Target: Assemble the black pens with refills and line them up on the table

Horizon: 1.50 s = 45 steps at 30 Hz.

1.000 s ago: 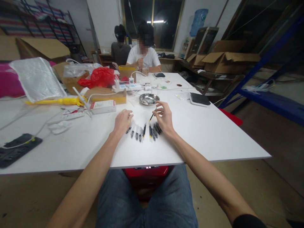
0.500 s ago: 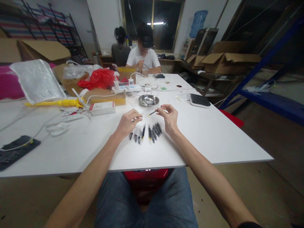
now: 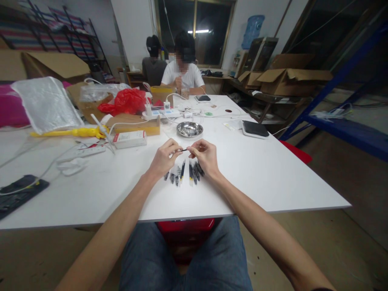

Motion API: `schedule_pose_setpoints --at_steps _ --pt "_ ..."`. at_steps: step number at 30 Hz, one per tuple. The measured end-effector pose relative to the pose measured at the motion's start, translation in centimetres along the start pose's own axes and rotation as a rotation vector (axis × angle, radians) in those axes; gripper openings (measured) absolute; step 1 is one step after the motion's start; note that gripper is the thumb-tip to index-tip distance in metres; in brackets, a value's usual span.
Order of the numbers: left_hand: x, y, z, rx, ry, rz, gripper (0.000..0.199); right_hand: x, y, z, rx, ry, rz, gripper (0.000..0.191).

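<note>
Both hands pinching, fingertips nearly meeting over the white table [image 3: 273,178]. Left hand [image 3: 165,158] has thumb and fingers closed on a thin dark rod [image 3: 183,150]; right hand [image 3: 206,155] pinches at its other end, that end hidden by the fingers. Rod is roughly level, above the tabletop.

Clock faces centred on the rod, 12 pointing away from the wearer:
- 6 o'clock: two fanned groups of pen parts on the table, left group [image 3: 173,178] and right group [image 3: 195,174], gap between. Right hand partly covers the right one.
- 12: shiny metal bowl [image 3: 189,129], small items inside; farther out, person in white shirt [image 3: 190,76].
- 9 to 10: red-and-white box [image 3: 130,139].
- 2 to 3: black-topped device [image 3: 255,129].
</note>
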State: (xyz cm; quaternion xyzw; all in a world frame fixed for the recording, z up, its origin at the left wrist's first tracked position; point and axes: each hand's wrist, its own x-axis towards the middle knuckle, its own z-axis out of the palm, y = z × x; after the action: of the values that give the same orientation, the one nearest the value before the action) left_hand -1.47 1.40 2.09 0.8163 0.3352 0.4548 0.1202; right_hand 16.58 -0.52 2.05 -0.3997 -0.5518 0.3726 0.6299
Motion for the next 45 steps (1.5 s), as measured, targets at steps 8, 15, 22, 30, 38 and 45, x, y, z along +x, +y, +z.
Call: schedule_pose_setpoints --at_steps 8,15,22,30,38,45 --pt "-0.5 0.1 0.4 0.023 -0.093 0.022 0.011 -0.4 0.4 0.0 -0.117 -0.061 0.089 0.051" --pt "-0.6 0.0 0.7 0.168 -0.173 -0.069 0.026 -0.1 -0.1 0.0 -0.108 -0.207 0.124 0.052" --pt "-0.8 -1.7 0.0 0.375 -0.139 -0.293 0.023 -0.2 0.1 -0.7 -0.566 -0.559 -0.102 0.022" --pt "-0.9 -1.7 0.0 0.457 -0.161 -0.372 0.026 -0.7 -0.3 -0.6 -0.841 -0.726 -0.208 0.03" --pt "-0.8 -1.7 0.1 0.441 -0.147 -0.339 0.024 -0.7 0.1 -0.4 -0.857 -0.732 -0.196 0.028" --pt "-0.7 -1.3 0.1 0.437 -0.156 -0.345 0.025 -0.7 0.1 -0.2 -0.867 -0.734 -0.197 0.019"
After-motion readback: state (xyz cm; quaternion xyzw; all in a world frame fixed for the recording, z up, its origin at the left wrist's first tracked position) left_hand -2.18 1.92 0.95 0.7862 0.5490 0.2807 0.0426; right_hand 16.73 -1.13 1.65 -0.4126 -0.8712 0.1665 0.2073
